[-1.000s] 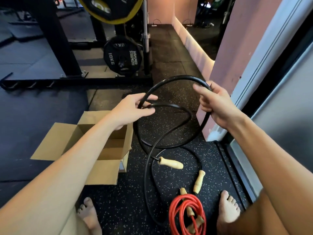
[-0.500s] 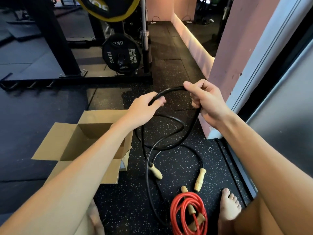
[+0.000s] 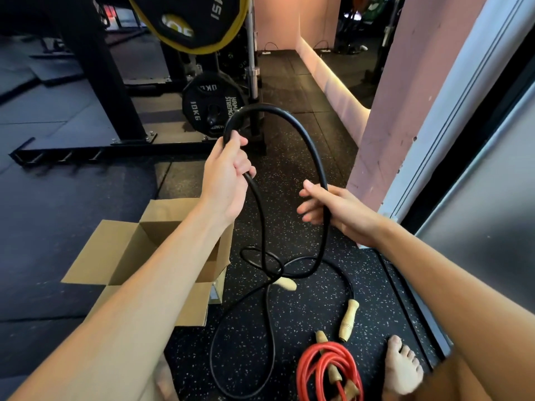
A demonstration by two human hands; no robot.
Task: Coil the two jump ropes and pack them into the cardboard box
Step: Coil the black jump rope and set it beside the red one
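Step in hand: coiling of the black rope [image 3: 260, 107]; judged early, with one tall loop formed and most of the length loose on the floor [image 3: 304, 314].
Left hand [image 3: 227, 175]: grips the black rope at the loop's top, with fingers curled tight round it; raised above the cardboard box [image 3: 130, 256].
Right hand [image 3: 335, 211]: lower than the left and well apart from it; fingers loosely extended and spread, touching the descending side of the loop; no firm clamp visible.
Change over the last second: hands previously close together on a small loop, both clenched; now parted, the left risen, the right dropped and loosened; loop drawn taller.
Meaning for the task: judged a slide along the rope to gather the next turn; no finished coil yet.
First handle [image 3: 285, 284]: wooden, near the box's right side, below the point where the rope crosses itself; resting or hanging, cannot tell.
Second handle [image 3: 349, 319]: wooden, flat on the floor, near the red rope [image 3: 330, 369].
Red rope: already coiled, on the floor towards its right edge, just beside a bare foot [image 3: 402, 369]; unmoved; not yet packed.
Cardboard box: on the floor at left, flaps open; no rope seen inside; part of the interior hidden behind the left forearm.
Writing: "10KG" and part of "HAMMER STRENGTH" on the black weight plate [image 3: 211, 110]; "15K", inverted and cut off, on the yellow-rimmed plate [image 3: 188, 27].
Risk: judged tangling at the rope's crossing near the box.
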